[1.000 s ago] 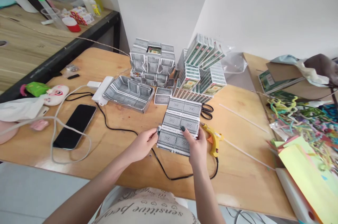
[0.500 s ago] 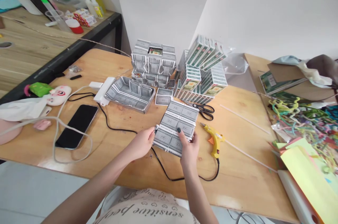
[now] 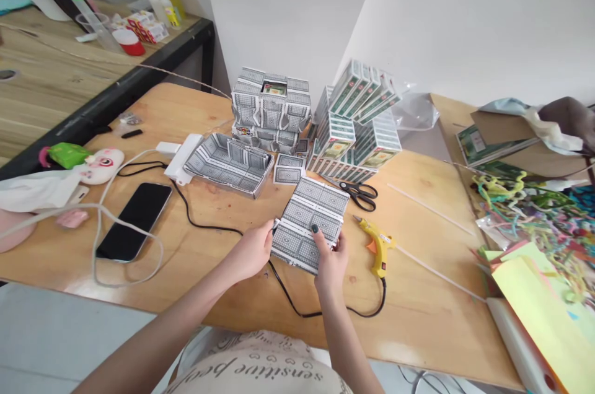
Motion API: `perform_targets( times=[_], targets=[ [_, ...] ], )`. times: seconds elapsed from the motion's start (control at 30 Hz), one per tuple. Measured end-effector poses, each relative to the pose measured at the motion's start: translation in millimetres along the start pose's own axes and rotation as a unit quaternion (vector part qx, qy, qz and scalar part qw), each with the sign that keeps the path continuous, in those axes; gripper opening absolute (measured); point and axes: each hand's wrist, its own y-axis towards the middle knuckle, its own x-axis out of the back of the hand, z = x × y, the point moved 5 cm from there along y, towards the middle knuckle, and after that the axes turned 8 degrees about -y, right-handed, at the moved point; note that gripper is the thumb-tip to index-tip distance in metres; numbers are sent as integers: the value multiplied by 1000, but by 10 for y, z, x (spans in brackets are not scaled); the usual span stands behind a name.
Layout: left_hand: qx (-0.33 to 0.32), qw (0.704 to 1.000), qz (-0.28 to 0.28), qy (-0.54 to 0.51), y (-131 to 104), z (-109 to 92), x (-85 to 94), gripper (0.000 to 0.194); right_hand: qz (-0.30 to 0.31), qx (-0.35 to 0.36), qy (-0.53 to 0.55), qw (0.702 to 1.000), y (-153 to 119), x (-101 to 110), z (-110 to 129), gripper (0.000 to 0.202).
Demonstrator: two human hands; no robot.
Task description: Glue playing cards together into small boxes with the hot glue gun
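Note:
A flat panel of joined playing cards [image 3: 304, 214], grey-patterned backs facing up, is held tilted over the table. My right hand [image 3: 332, 258] grips its lower right side, thumb on top and fingers beneath. At the left edge, my left hand [image 3: 255, 248] is closed with its fingertips pinching the panel's rim. Behind the panel lies an open tray built of cards [image 3: 227, 165], beside a small stack of cards [image 3: 289, 170]. A yellow glue gun [image 3: 379, 245] rests right of my right hand, and black scissors [image 3: 360, 196] lie by the panel's far right corner.
A box-like card structure [image 3: 271, 106] and piled card packs [image 3: 356, 127] stand at the back. On the left are a phone [image 3: 136, 222], white power strip [image 3: 183, 158] and looping cables. Coloured paper [image 3: 543, 313] and pipe cleaners [image 3: 548, 214] crowd the right. Glue sticks [image 3: 430, 208] lie right of centre.
Almost nothing differs. Both hands keep their hold on the card panel, which has shifted only very slightly; the camera view has moved a little.

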Motion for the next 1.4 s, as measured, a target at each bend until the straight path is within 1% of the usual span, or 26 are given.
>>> perform_targets(
  times=[0.1,0.2,0.33,0.5,0.6,0.77,0.83,0.9,1.0,1.1,1.13,1.2,1.27,1.33,1.4],
  targets=[
    [-12,1000,-15,20,-4,6,0,39,6,-8,4,1000,-14,-12,4,57],
    [-12,998,-9,61,-5,7,10,42,6,-15,5,1000,-21,-7,9,57],
    [-9,996,5,94,7,-21,67,41,7,-9,-8,1000,-7,5,-2,57],
    [-21,997,-3,77,35,-56,128,38,1,-12,-20,1000,12,11,-22,59],
    [-25,997,-3,73,47,-58,129,35,-2,-19,-25,1000,3,16,-15,60],
    [-27,994,1,101,67,-44,99,31,-2,-18,-36,999,-11,10,-5,61],
    [-29,994,-9,106,79,-37,91,30,4,-20,-37,999,-12,5,-13,59],
    [-26,994,-35,99,92,-29,98,30,15,-20,-47,999,-18,9,-10,57],
    [-12,995,-68,74,106,-11,110,29,49,-8,-101,994,-39,44,35,52],
    [-10,995,-74,69,114,-11,110,26,78,4,-223,972,-78,131,109,52],
    [-13,994,-74,74,117,-19,113,26,82,6,-276,958,-95,166,132,52],
    [-20,993,-68,89,129,-45,119,28,81,10,-386,919,-137,227,172,51],
    [-30,991,-61,112,153,-86,139,29,75,23,-464,882,-186,253,208,50],
    [-40,989,-42,138,192,-138,159,29,70,45,-493,866,-236,238,236,49],
    [-49,986,-11,161,240,-188,177,29,72,61,-490,867,-272,202,246,48]
  ],
)
